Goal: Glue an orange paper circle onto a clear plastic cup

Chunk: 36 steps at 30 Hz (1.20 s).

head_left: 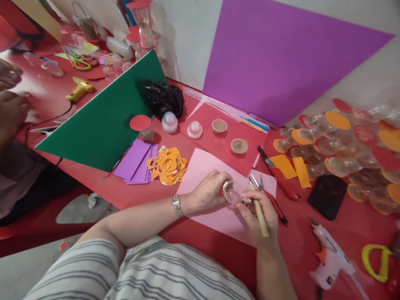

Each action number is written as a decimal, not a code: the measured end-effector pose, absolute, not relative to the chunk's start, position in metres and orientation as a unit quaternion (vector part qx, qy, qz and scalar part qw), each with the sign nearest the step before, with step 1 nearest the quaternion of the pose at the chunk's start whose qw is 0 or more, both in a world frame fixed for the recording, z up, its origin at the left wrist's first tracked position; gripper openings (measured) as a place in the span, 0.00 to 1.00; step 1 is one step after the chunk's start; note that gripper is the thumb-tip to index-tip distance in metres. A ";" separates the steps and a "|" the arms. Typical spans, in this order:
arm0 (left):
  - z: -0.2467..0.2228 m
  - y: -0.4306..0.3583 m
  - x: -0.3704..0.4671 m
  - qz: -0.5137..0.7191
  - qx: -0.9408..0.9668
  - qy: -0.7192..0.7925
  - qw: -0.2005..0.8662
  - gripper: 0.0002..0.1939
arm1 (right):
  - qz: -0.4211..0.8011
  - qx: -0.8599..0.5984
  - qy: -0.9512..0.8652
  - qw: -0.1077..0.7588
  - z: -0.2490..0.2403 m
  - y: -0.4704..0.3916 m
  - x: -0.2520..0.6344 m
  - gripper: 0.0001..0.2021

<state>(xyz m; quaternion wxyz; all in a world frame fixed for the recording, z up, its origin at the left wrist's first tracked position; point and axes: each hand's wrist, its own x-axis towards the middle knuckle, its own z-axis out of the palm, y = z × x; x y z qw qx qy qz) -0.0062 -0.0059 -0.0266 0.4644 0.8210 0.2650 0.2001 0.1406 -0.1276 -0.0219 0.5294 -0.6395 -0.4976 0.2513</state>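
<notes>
My left hand (214, 186) is closed on the rim of a small clear plastic cup (232, 196) above a pink sheet (196, 175). My right hand (269, 214) grips a wooden-handled tool (261, 221) whose short tip points up and away from me. The fingers of that hand also meet the cup's right side, where a small whitish scrap (246, 200) shows. What exactly they pinch there is partly hidden. Scissors (271, 200) with red and black handles lie just right of the right hand.
Two sand-filled cups (239, 146) stand ahead, with orange paper scraps (168, 166) and purple cards (137, 161) to the left. A green board (106, 112) leans beyond them. To the right are a utility knife (278, 175), a black phone-like slab (328, 196), a glue gun (333, 254) and stacked cups (343, 146).
</notes>
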 end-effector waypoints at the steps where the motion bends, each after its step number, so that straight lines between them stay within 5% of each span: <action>1: -0.025 -0.006 -0.006 0.198 0.828 0.268 0.452 0.19 | 0.225 -0.653 -0.494 0.528 -0.020 -0.127 0.139 0.07; 12: -0.013 -0.006 -0.010 0.181 0.892 0.241 0.338 0.11 | 0.008 -0.690 -0.612 0.387 -0.002 -0.122 0.139 0.07; 20: -0.013 -0.007 -0.012 0.162 0.925 0.222 0.262 0.06 | -0.004 -0.718 -0.630 0.295 -0.009 -0.128 0.137 0.07; 27: -0.006 -0.002 -0.014 0.155 0.890 0.201 0.378 0.05 | 0.077 -0.682 -0.619 0.382 -0.009 -0.123 0.145 0.13; 36: -0.002 0.000 -0.016 0.163 0.816 0.214 0.512 0.16 | 0.192 -0.699 -0.564 0.396 -0.004 -0.128 0.147 0.17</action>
